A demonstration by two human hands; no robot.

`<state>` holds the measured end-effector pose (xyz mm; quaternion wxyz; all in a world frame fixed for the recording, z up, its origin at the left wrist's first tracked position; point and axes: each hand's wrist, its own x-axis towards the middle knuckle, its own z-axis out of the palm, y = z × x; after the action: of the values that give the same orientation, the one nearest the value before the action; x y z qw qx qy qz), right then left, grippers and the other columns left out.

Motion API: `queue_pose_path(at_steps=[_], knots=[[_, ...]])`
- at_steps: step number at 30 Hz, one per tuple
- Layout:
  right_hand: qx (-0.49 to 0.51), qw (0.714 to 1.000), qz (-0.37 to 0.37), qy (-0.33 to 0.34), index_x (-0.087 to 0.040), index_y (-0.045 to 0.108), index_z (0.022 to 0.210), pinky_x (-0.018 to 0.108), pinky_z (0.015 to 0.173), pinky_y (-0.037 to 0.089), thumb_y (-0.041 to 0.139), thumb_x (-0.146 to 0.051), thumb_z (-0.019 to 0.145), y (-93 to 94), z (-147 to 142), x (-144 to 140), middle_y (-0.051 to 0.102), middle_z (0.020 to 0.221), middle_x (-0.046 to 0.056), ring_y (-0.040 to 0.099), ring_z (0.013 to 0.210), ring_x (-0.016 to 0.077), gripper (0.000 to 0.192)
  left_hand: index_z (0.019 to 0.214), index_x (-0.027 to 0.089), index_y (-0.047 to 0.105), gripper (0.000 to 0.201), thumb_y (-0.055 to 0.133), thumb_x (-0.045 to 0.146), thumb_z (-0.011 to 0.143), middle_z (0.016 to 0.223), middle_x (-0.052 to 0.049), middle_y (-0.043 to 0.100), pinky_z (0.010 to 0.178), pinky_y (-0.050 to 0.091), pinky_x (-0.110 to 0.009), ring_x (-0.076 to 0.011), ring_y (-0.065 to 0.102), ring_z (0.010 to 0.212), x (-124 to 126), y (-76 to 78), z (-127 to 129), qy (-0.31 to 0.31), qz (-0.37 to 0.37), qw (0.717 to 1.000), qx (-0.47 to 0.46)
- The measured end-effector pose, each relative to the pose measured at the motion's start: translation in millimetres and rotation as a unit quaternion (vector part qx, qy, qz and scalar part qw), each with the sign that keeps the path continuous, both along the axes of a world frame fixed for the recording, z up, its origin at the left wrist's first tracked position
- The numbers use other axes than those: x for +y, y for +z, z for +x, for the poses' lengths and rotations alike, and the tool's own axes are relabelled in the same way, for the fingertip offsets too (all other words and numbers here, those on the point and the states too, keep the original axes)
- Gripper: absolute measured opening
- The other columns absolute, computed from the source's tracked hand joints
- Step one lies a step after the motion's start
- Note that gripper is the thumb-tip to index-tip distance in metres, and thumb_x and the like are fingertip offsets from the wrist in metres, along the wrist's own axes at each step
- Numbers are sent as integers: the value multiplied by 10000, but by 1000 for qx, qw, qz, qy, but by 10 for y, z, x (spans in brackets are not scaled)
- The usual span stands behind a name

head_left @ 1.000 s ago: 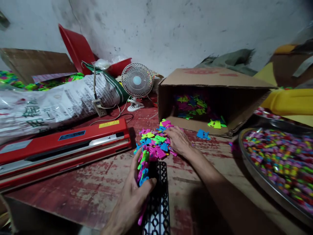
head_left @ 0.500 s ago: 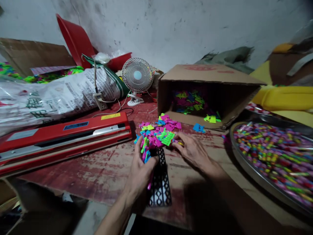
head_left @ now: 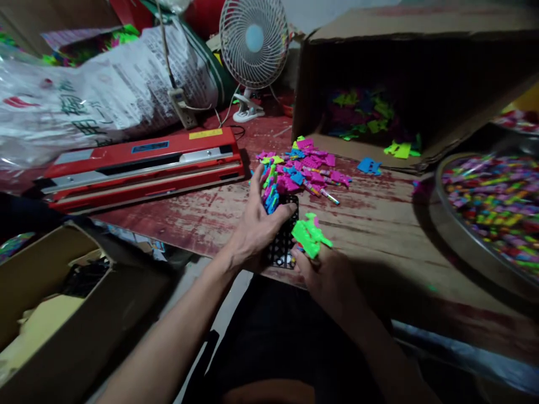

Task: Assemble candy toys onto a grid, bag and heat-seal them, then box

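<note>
View: head camera, looking down over a worn red table.
Left hand: clenched around a stack of pink, blue and green plastic pieces, pressing it against the far end of a black tray.
Right hand: pinching a single green piece between fingertips, just right of the tray at the near table edge.
Tray: lying flat on the table under both hands, mostly hidden; long axis running away from the person, far end pointing toward the pile.
Stack: standing on edge in the left palm, long axis running away from the person, roughly along the tray.
Green piece: tilted, prongs pointing right and slightly down; exact face not readable.
Pile: loose coloured pieces lying beyond the tray, apart from the hands.
Box: lying on its side behind the pile, open mouth facing the person, more pieces inside.
Pan: at right, holding many small coloured items.
Sealer: red, lying left of the pile.
Fan: standing at the back.
Sack: lying behind the sealer.
Risk, stack: likely fanning out and spilling if the left grip is loosening, since the pieces are only squeezed together.
Risk, tray: sitting at the table edge; a push from either hand could be tipping it off.
Risk, green piece: held by tips only; could be slipping or going in skewed.
</note>
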<state>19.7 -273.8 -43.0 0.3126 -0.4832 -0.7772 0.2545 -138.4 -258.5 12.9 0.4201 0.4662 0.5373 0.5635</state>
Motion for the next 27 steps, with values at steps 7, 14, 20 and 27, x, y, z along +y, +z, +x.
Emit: queue_pose_path(at_steps=[7, 14, 20, 27], knots=[[19, 999, -45, 5, -213, 659, 678, 284, 603, 488, 490, -421, 892, -30, -153, 59, 685, 627, 60, 648, 599, 193, 343, 1483, 310, 231, 791, 666, 308, 822, 1522, -28, 343, 1128, 330, -452, -290, 364, 1375, -7, -188, -64, -27, 19, 998, -50], [-112, 989, 94, 19, -185, 670, 698, 270, 495, 303, 450, -181, 817, -110, -304, 140, 537, 508, 41, 449, 475, 144, 250, 1495, 323, 208, 844, 693, 305, 805, 1490, -47, 393, 1076, 400, -479, -318, 467, 1289, -9, -203, -45, -34, 2, 995, -99], [-140, 981, 135, -19, -162, 645, 652, 282, 480, 221, 432, -156, 817, -136, -333, 87, 465, 489, 27, 340, 456, 128, 269, 1506, 299, 161, 876, 691, 333, 809, 1519, -46, 344, 1166, 251, -492, -305, 339, 1385, 23, -281, -39, -32, 28, 993, -108], [-44, 983, 135, -120, -168, 556, 548, 278, 505, 283, 439, -213, 827, -220, -489, -39, 466, 468, 18, 380, 450, 120, 306, 1479, 307, 239, 836, 709, 320, 788, 1497, -43, 382, 1179, 230, -489, -291, 347, 1382, 14, -266, -14, -14, 38, 991, -130]])
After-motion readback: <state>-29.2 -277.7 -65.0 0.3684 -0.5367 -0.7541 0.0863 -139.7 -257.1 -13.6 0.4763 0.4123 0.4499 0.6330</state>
